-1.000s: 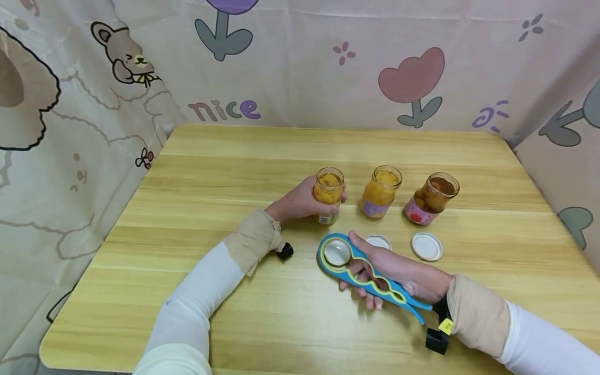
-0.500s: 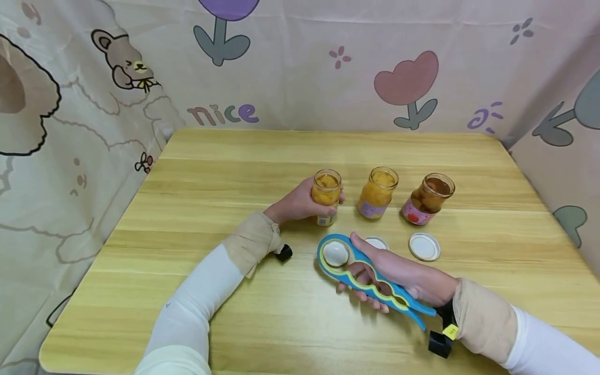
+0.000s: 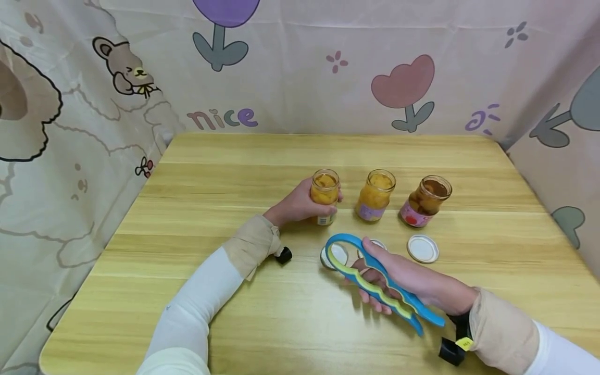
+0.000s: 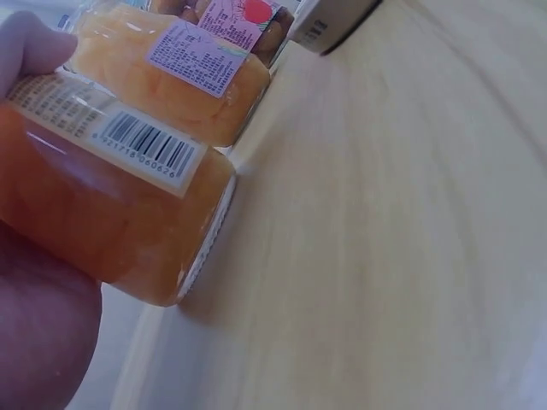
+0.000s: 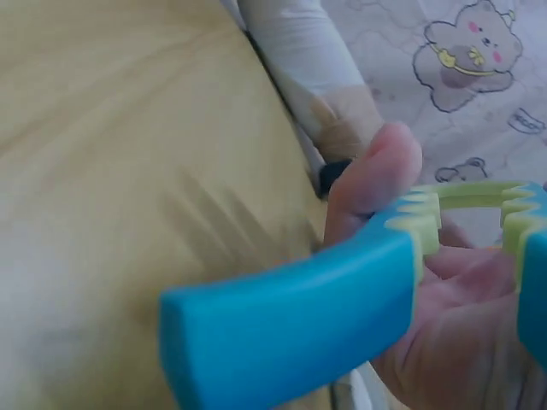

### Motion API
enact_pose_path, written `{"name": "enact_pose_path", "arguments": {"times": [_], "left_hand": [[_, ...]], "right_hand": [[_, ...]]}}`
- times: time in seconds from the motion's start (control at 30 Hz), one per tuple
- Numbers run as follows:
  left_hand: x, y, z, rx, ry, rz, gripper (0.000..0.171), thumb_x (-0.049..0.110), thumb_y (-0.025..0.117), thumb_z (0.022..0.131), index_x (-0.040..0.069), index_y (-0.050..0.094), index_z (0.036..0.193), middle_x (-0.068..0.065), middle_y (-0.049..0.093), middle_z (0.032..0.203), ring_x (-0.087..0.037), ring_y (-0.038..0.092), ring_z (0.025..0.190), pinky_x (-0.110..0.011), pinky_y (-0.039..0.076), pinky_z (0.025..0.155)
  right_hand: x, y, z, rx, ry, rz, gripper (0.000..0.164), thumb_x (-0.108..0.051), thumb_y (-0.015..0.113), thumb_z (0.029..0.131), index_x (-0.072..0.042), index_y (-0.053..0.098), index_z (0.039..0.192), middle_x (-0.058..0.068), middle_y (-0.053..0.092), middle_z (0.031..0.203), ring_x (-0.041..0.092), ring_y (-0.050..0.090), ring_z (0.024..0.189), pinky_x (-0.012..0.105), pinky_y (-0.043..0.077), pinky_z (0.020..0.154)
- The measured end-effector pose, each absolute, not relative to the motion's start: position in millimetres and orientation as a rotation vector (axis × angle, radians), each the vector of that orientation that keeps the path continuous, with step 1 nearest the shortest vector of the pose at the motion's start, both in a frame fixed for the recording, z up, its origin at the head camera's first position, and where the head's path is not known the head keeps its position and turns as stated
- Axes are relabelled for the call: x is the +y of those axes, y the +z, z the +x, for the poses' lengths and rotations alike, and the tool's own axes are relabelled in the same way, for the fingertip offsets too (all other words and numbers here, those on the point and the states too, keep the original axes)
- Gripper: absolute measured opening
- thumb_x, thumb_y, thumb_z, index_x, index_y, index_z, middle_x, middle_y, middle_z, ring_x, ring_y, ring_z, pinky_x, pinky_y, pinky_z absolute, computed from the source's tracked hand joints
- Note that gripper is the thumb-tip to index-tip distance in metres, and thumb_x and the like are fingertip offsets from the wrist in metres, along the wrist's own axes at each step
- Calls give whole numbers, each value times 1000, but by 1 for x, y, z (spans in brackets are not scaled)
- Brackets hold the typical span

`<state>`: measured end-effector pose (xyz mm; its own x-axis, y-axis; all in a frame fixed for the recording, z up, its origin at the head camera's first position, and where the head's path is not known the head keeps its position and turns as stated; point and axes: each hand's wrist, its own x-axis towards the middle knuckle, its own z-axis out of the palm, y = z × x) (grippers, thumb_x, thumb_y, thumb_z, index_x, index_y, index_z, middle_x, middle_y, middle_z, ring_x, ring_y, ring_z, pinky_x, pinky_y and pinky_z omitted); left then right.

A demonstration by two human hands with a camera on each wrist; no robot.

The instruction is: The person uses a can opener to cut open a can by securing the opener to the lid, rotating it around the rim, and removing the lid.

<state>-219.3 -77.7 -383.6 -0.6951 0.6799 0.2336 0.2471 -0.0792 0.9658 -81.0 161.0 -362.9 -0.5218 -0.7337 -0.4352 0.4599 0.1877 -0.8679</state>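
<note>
My left hand (image 3: 298, 203) grips a glass jar (image 3: 324, 194) of orange fruit standing lidless on the table. Its barcode label (image 4: 147, 147) shows in the left wrist view. In my right hand (image 3: 398, 268) is a blue and yellow jar opener (image 3: 355, 275), its two handles spread apart. Beneath the opener's looped end lies a white lid (image 3: 332, 256), partly covered by it. A second lid (image 3: 377, 243) is mostly hidden behind my right thumb. In the right wrist view, the blue handle (image 5: 291, 320) fills the foreground and the thumb (image 5: 380, 171) lies along the opener.
Right of the held jar stand two more lidless jars: one of yellow fruit with a purple label (image 3: 375, 195), one of darker fruit with a pink label (image 3: 424, 202). A third white lid (image 3: 423, 248) lies in front of them. A printed curtain (image 3: 290, 62) hangs behind the wooden table (image 3: 225, 166).
The opener's handles have spread, and the lid that sat inside its loop now lies below it. My right hand has shifted slightly right. The left hand keeps its grip on the jar.
</note>
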Motion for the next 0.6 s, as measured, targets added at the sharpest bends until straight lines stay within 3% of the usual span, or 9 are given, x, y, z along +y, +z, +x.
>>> {"name": "enact_pose_path", "arguments": {"times": [0.1, 0.3, 0.37, 0.47, 0.6], "left_hand": [[-76, -383, -219, 1863, 1859, 972, 48, -8, 68, 79, -12, 45, 121, -23, 57, 107, -52, 49, 104, -39, 50, 90], [-74, -382, -221, 1975, 1856, 894, 50, -3, 71, 79, -7, 47, 123, -25, 58, 112, -42, 55, 105, -37, 49, 91], [-74, -381, -223, 2026, 1842, 856, 51, 0, 73, 80, -4, 48, 124, -23, 59, 115, -35, 57, 104, -36, 49, 92], [-73, -379, -224, 2090, 1832, 802, 54, 5, 74, 81, -3, 48, 128, -22, 58, 119, -30, 58, 105, -36, 48, 93], [-73, -376, -225, 2153, 1831, 748, 56, 9, 75, 81, 0, 48, 129, -22, 58, 122, -23, 58, 103, -36, 48, 93]], "right_hand": [[168, -360, -82, 1527, -1555, -304, 82, -64, 17, 99, 10, 41, 127, 13, 61, 85, 19, 58, 62, 27, 49, 51], [187, -356, -81, 1919, -1411, -550, 67, -46, 12, 106, 8, 52, 115, 21, 60, 91, 24, 60, 66, 35, 53, 55], [192, -355, -78, 2133, -1293, -650, 55, -37, 17, 108, 3, 54, 115, 18, 61, 90, 26, 60, 67, 35, 52, 55], [196, -357, -70, 2497, -1051, -717, 45, -37, 33, 106, -2, 53, 127, 11, 64, 105, 24, 63, 88, 39, 53, 73], [204, -360, -63, 2844, -780, -737, 55, -42, 50, 99, -3, 46, 138, 8, 55, 129, 25, 53, 115, 50, 45, 93]]}}
